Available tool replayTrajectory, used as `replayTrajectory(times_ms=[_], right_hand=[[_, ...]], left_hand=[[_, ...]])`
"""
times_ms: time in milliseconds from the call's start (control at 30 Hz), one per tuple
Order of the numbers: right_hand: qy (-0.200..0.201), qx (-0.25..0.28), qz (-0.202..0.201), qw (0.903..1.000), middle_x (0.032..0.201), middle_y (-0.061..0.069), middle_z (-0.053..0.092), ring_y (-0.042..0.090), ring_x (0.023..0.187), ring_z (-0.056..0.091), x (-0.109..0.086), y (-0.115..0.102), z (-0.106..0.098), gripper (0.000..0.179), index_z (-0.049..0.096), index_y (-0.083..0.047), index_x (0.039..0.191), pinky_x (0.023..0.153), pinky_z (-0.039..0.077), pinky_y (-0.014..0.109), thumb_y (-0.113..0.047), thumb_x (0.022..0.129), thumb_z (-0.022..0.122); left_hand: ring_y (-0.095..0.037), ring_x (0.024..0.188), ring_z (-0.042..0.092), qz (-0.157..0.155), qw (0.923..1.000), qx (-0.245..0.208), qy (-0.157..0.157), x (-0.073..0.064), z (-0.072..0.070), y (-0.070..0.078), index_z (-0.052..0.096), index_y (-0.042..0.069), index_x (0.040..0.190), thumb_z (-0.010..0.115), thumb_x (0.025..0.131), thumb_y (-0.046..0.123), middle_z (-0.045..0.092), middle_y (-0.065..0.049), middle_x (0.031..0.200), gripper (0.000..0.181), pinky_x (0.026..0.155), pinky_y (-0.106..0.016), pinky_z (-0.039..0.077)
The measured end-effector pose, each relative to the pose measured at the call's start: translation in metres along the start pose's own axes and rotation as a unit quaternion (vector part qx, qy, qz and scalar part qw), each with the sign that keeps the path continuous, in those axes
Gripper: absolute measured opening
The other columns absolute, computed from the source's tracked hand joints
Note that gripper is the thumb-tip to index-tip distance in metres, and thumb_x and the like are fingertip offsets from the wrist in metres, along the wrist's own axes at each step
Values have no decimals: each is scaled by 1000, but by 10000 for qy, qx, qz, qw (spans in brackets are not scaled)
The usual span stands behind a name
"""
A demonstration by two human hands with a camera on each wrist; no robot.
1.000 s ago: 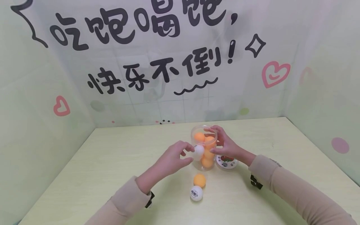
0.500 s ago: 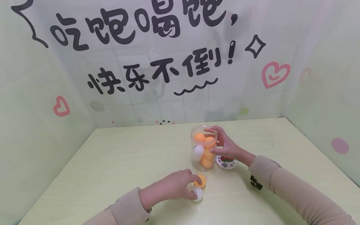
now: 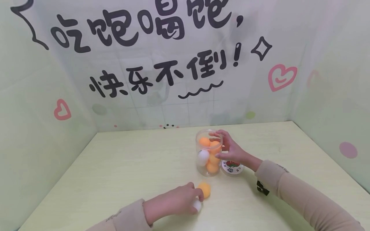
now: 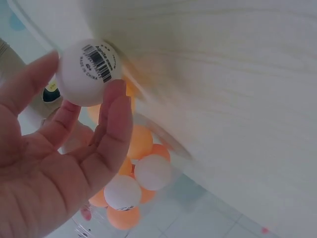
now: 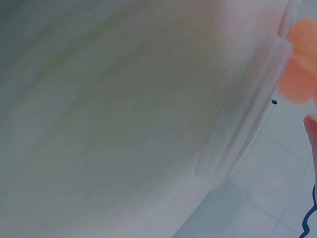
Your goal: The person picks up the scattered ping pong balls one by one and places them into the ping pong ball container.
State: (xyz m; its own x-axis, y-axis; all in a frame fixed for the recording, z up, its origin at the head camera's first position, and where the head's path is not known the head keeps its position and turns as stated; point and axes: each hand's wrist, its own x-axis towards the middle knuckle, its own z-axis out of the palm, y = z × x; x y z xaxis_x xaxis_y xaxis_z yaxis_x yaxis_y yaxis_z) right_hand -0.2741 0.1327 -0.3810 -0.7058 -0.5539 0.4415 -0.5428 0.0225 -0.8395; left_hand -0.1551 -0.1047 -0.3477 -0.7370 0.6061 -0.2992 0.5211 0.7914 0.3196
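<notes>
My left hand (image 3: 178, 199) pinches a white ping-pong ball (image 3: 197, 205) low over the table, thumb on one side and fingertips on the other. Printed marks and a barcode show on that ball (image 4: 89, 74) in the left wrist view. Just beyond it lies an orange ping-pong ball (image 3: 205, 190), close to the fingers. My right hand (image 3: 233, 150) holds the clear plastic jar (image 3: 200, 170) from its right side, fingers round the back and thumb in front. The jar stands upright and uncovered, with several orange and white balls inside. Only a fingertip of that hand shows in the right wrist view.
A round printed lid (image 3: 232, 168) lies right of the jar, below the right hand; its edge (image 5: 247, 109) fills part of the right wrist view. Behind the pale table (image 3: 124, 160) hangs a printed cloth wall (image 3: 162, 109), with more cloth at both sides.
My left hand has come from beside the jar down toward the table front, taken hold of the white ball and drawn it slightly left. The right hand stays on the jar.
</notes>
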Motion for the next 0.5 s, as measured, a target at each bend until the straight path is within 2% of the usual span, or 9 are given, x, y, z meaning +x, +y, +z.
replayTrajectory(times_ms=[267,500], right_hand=[[23,-45,2,10000,142,25,26,38,126,36,0,1,0,71,16,-5,131,92,43,52,-4,80,65],[28,63,11,10000,144,24,26,33,127,37,-1,0,0,70,18,-6,131,92,41,55,-7,80,66]], left_hand=[[-6,66,45,158,9999,31,-19,-3,5,-6,59,24,88,75,67,14,45,6,80,28,59,-19,41],[-4,69,45,360,9993,97,-49,-5,6,-9,60,22,91,77,68,19,48,7,81,29,63,-18,42]])
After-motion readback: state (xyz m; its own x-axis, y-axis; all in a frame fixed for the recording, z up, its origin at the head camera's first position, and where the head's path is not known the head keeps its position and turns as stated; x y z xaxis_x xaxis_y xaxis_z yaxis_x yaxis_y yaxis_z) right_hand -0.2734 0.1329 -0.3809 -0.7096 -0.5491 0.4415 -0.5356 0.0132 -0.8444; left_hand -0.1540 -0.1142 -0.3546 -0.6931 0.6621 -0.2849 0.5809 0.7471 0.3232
